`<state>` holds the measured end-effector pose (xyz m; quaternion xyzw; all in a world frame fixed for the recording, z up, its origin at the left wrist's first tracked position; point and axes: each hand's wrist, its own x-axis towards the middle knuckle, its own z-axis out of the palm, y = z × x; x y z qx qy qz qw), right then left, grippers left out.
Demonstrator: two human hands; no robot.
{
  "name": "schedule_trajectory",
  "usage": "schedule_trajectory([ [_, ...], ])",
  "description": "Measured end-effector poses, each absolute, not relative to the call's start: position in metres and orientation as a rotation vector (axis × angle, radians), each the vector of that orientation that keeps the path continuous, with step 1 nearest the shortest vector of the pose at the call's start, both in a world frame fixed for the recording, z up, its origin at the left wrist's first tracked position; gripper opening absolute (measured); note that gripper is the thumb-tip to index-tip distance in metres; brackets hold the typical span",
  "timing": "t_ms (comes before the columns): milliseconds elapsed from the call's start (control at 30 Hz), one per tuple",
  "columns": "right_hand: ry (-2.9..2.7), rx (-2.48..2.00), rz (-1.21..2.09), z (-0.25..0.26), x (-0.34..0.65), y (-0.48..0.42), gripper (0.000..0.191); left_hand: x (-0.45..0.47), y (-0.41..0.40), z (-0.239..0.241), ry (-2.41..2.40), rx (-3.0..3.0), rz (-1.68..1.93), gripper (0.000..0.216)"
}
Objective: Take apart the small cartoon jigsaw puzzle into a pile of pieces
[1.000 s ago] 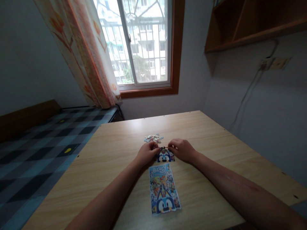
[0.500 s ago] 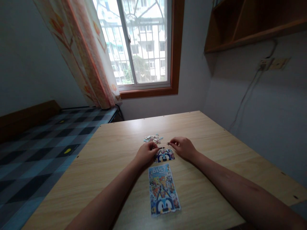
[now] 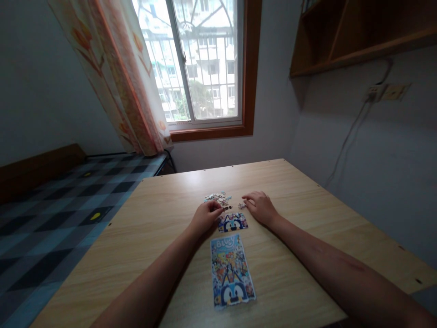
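My left hand [image 3: 205, 216] is closed, pinching a small dark strip of jigsaw pieces [image 3: 227, 208] between thumb and fingertips. Just below it on the table lies the joined part of the jigsaw [image 3: 233, 223], showing a blue cartoon dog's face. My right hand [image 3: 261, 207] rests at the right with its fingers apart. Near those fingertips is a loose jigsaw piece [image 3: 241, 206], lying on the table. Behind my left hand spreads a pile of loose pieces [image 3: 218, 197]. Closer to me, a printed "Bluey" picture sheet [image 3: 232, 271] lies flat, its bottom edge ragged.
The wooden table [image 3: 164, 200] fills the middle. A bed with a checked cover [image 3: 102, 200] stands to the left. Beyond are a window [image 3: 205, 68] and a curtain [image 3: 119, 82]. A wall shelf [image 3: 341, 45] and a socket with a cord [image 3: 373, 93] are at the right.
The piece held in my right fingertips is now down on the table, and those fingers have loosened. My left hand has shifted slightly left and up, still pinching the dark strip.
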<state>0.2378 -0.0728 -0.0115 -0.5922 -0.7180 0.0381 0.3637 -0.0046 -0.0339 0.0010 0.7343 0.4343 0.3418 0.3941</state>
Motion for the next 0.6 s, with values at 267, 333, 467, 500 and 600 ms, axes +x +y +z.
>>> schedule_trajectory([
  [267, -1.988, -1.273, -0.018, 0.000, 0.211, -0.091, 0.023, 0.002, -0.043, 0.010, 1.002, 1.904, 0.890, 0.026],
  [333, -2.004, -1.241, -0.021, 0.000, 0.207, -0.092, 0.016, 0.004, -0.046, 0.012, 0.997, 1.915, 0.890, 0.026],
  [467, -2.003, -1.202, -0.045, -0.001, 0.207, -0.091, 0.012, 0.007, -0.049, 0.015, 1.010, 1.949, 0.858, 0.023],
  [500, -2.010, -1.187, -0.056, -0.001, 0.208, -0.091, 0.013, 0.007, -0.049, 0.015, 1.010, 1.949, 0.853, 0.023],
  [600, -2.035, -1.133, -0.102, 0.002, 0.209, -0.093, 0.015, 0.006, -0.048, 0.014, 0.992, 1.917, 0.867, 0.022],
])
